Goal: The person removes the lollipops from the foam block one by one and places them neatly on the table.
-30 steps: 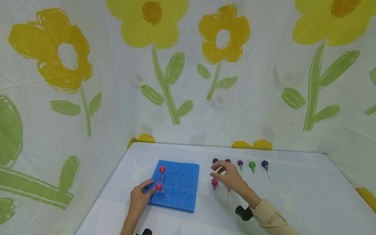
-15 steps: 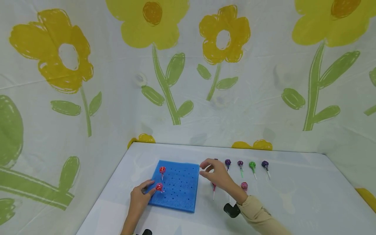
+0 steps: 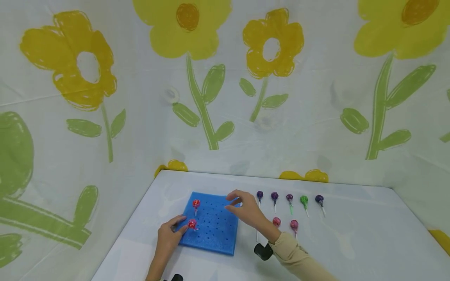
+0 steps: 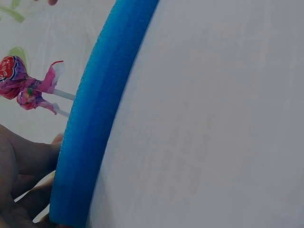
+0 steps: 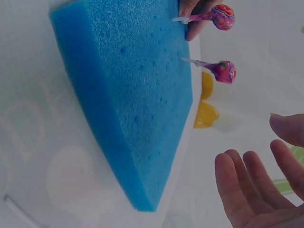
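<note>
A thick blue foam board [image 3: 214, 234] dotted with small holes lies on the table. Two lollipops in red and pink wrappers, the far one [image 3: 196, 203] and the near one [image 3: 192, 223], stand by their sticks along its left side. My left hand [image 3: 168, 236] holds the board's left edge, thumb beside the near lollipop. Over the board's right part is my right hand [image 3: 245, 208], thumb and fingers apart with nothing between them. The right wrist view shows the loosely bent fingers [image 5: 232, 178] past the board's corner.
Right of the board, several lollipops lie in a back row, among them a green one [image 3: 304, 200] and a dark purple one [image 3: 319, 199]. Pink lollipops [image 3: 294, 224] form a nearer row, partly behind my right forearm. A flower-patterned curtain [image 3: 309, 148] rises behind the white table [image 3: 355, 234].
My right hand has moved left from above the lollipop rows to over the board's right part. The left hand stays at the board's edge, and both standing lollipops remain in place.
</note>
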A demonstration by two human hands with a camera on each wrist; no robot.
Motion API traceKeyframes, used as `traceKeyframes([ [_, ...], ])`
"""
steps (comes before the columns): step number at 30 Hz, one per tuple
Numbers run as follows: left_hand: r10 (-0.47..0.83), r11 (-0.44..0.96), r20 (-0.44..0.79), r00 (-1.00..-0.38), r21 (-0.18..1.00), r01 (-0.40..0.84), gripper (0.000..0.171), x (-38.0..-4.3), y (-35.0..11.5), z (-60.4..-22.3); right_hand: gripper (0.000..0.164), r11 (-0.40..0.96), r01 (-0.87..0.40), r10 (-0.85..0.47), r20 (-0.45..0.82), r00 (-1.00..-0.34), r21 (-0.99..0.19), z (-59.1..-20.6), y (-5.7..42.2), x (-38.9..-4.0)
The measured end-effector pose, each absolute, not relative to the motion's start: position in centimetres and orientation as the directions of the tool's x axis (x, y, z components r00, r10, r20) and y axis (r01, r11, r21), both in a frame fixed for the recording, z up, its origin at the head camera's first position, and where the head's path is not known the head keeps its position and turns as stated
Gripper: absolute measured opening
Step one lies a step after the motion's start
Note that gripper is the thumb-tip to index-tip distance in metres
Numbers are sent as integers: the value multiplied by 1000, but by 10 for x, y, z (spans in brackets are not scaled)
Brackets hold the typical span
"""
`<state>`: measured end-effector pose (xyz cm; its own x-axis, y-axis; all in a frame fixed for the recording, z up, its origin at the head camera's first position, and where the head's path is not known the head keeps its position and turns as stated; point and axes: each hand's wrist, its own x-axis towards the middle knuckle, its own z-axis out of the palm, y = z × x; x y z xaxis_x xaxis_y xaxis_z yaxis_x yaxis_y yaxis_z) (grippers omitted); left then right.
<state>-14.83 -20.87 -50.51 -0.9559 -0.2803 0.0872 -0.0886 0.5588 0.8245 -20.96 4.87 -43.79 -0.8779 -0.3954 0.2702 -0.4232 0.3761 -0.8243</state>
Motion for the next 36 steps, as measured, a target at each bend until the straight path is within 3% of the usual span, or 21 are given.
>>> traceKeyframes([
  [27, -270, 588, 123, -955, 806, -63, 31, -150, -208, -507, 34, 323, -357, -367, 232, -901, -876, -450, -37, -214],
  [36, -272, 584, 117, -955, 809, -68, 30, -149, -209, -508, 21, 288, -350, -350, 242, -905, -891, -465, -58, -215],
])
